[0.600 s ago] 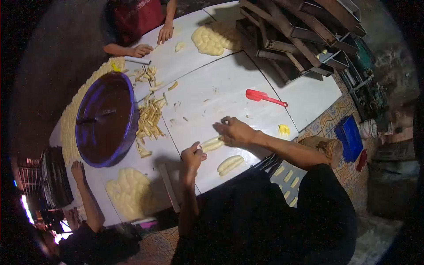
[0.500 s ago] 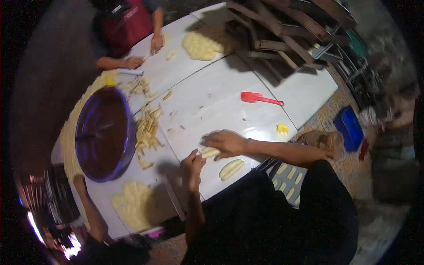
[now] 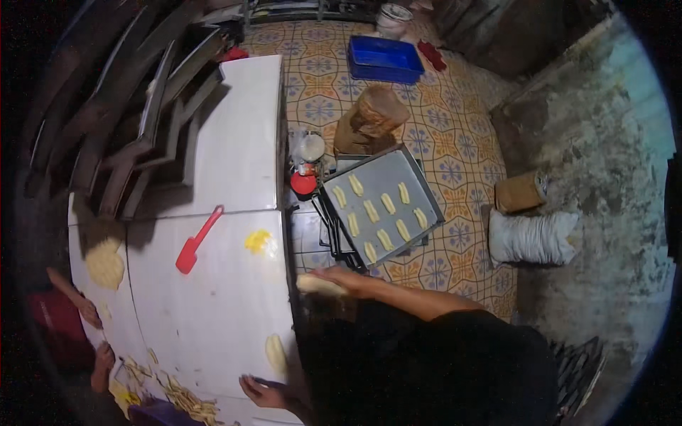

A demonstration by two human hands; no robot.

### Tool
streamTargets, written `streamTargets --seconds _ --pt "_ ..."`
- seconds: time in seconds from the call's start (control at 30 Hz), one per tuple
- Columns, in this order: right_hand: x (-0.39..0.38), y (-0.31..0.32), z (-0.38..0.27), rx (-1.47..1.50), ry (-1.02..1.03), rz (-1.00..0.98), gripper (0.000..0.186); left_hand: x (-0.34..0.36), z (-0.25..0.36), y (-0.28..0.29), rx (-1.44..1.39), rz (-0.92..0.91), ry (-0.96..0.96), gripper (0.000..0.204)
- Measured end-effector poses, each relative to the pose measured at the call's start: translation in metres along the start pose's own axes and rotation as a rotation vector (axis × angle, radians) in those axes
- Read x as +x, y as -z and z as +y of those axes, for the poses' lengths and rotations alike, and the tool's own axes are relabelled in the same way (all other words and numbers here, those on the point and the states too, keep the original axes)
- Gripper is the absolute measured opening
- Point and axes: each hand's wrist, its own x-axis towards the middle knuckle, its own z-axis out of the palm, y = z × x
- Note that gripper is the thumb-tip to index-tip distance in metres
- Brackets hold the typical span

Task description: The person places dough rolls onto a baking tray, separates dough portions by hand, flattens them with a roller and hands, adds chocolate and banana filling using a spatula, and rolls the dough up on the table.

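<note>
My right hand [image 3: 335, 274] is closed round a pale dough roll [image 3: 317, 286] just beyond the table's edge, on the side of the baking tray [image 3: 387, 169]. Several slim dough sticks [image 3: 388, 204] lie spaced out on that metal tray, which sits low beside the table. My left hand [image 3: 263, 392] is over the white tabletop [image 3: 220, 305] with its fingers apart and nothing in them. Close to it a second dough roll [image 3: 275, 353] rests near the table edge.
A red spatula [image 3: 190, 254] and a yellow smear [image 3: 257, 241] are on the table. Stacked metal trays [image 3: 135, 121] crowd its far left. Another person's hand [image 3: 90, 314] is at the left, near a dough lump [image 3: 105, 264]. A brown paper sack [image 3: 376, 113] and blue crate [image 3: 385, 60] stand on the floor.
The view has swung to the right, bringing the tray into full sight. My right hand has lifted a dough roll off the table toward the tray. The left has let go and opened.
</note>
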Motion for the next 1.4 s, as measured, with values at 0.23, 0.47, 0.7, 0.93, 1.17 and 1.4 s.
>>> streamTargets --seconds 0.23,0.47,0.7,0.93,1.17,1.4 --pt "-0.005 0.297 0.054 -0.116 -0.013 0.881 0.046 -0.034 0.013 -0.014 0.176 0.255 -0.114 0.061" --pt "0.09 0.506 0.059 -0.829 0.265 0.995 0.053 -0.042 0.007 0.003 0.426 0.351 -0.132 0.043" --pt "0.038 0.611 0.086 -0.514 0.455 1.195 0.056 -0.043 -0.013 0.002 0.524 0.318 -0.13 0.038" --pt "-0.016 0.245 -0.03 -0.483 0.386 0.613 0.046 -0.039 0.052 -0.036 0.686 0.229 0.127 0.036" --pt "0.067 -0.038 -0.039 -1.16 0.842 -0.85 0.062 -0.059 0.035 -0.032 -0.194 0.404 0.003 0.034" --pt "0.108 -0.19 0.016 -1.749 0.723 -1.505 0.039 -0.058 0.002 -0.036 -0.527 0.599 0.191 0.027"
